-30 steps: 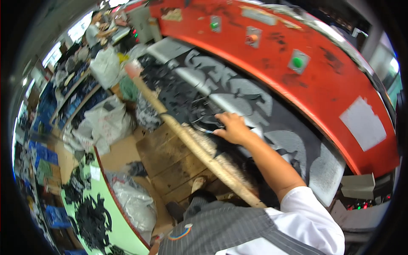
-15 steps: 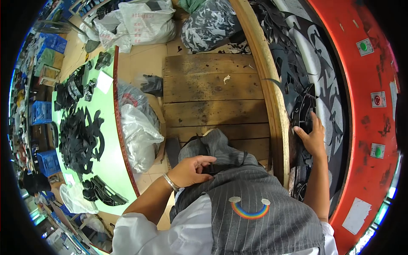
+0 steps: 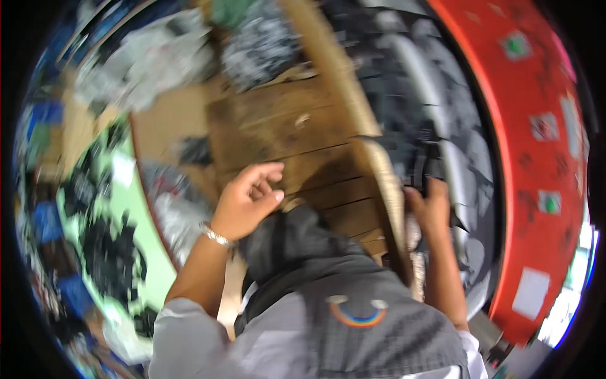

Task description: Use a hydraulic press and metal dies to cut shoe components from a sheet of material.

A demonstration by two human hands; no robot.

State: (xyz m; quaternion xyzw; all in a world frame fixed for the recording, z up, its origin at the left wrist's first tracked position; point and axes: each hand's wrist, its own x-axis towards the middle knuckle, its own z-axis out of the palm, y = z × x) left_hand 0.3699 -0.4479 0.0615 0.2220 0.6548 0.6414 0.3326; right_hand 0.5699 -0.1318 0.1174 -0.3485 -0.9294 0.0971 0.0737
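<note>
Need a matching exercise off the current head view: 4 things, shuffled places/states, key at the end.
Things
1. Left hand
2. Right hand
3. Red panel
4. Light-green table

Places/states
A. Bears heaps of black scraps
B. At dark pieces, right of the wooden beam
C. Fitted with green buttons
D. Holds nothing, fingers half curled, bracelet on the wrist

Pairs: 1-D, 2-B, 3-C, 4-A
</note>
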